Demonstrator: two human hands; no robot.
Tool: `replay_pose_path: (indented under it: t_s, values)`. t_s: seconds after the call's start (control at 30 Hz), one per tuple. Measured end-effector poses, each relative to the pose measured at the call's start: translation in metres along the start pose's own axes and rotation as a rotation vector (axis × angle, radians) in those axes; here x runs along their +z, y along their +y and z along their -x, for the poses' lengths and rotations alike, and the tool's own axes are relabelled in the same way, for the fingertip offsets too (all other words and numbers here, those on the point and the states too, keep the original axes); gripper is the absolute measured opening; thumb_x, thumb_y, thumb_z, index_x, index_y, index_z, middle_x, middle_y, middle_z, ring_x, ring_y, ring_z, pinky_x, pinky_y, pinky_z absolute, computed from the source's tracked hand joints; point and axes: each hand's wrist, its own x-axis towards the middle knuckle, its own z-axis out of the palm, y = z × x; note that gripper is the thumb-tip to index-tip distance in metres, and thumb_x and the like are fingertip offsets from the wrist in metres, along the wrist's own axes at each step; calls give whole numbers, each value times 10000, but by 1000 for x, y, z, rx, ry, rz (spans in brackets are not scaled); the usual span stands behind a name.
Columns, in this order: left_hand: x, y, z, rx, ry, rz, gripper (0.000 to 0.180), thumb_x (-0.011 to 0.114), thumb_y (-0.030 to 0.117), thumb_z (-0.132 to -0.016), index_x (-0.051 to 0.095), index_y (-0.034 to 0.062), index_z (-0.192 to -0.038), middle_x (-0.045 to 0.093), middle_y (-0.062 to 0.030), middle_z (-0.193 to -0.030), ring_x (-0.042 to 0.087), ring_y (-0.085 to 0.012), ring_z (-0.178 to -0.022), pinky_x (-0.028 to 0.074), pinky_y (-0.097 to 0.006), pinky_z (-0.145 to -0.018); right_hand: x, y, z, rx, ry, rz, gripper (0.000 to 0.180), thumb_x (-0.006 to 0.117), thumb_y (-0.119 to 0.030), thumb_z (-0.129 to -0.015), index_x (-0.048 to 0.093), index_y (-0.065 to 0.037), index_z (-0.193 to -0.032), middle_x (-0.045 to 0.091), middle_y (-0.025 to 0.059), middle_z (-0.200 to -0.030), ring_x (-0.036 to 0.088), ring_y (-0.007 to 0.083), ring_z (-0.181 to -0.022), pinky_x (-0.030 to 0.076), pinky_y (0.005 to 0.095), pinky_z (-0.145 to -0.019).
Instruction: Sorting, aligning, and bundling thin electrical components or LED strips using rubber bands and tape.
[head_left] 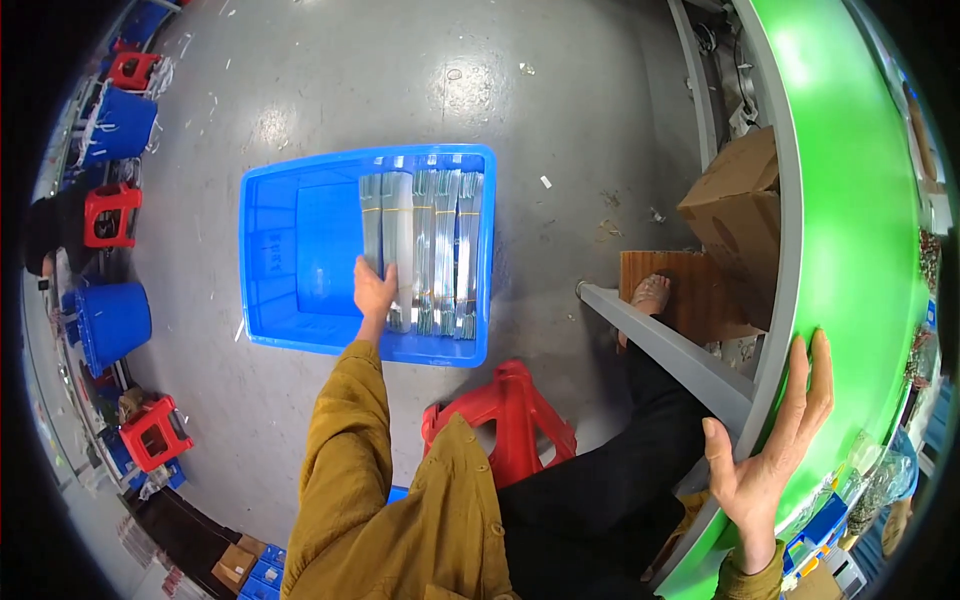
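A blue plastic crate [270,338] stands on the floor in front of me. Along its right side lie several bundles of thin, flat, clear-looking strips [445,250], held by yellowish bands. My left hand [374,292] reaches into the crate, with thumb and fingers closed around the leftmost bundle of strips [371,222]; its lower part is hidden by the hand. My right hand [775,460] rests spread on the edge of the green tabletop [850,220], holding nothing.
A red plastic stool [512,410] stands just below the crate. Under the table are a grey frame leg [670,345], a cardboard box [740,200] and a wooden board [690,300] with my foot on it. Blue bins [115,325] and red stools [112,215] line the left.
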Motion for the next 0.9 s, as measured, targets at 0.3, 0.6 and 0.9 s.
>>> replay_pose_path:
  t_s: [0.3,0.6,0.9]
  values:
    - [16,0,-32,-77,-256,76,814,644,378,-697,283,-53,-1286,457,-247,-1159,490,-381,-1023,417,-411,-863,4,-1,-3,11,2,-23,748,561,-385,-742,292,-76,-1369,207,211,-1403,223,398,-1276,224,534,-992]
    - [26,-31,-44,110,-24,196,598,690,245,-653,382,-22,-1091,484,-197,-989,521,-325,-881,450,-390,-761,6,-1,-7,82,-11,-43,799,575,-421,-722,278,-78,-1379,215,191,-1409,242,379,-1278,222,537,-1003]
    - [23,18,-27,-56,-97,-141,633,677,290,-636,358,-9,-1094,493,-177,-947,529,-343,-840,458,-422,-727,6,3,-9,76,-45,-43,803,572,-433,-724,275,-78,-1380,218,192,-1407,239,380,-1281,216,536,-1007]
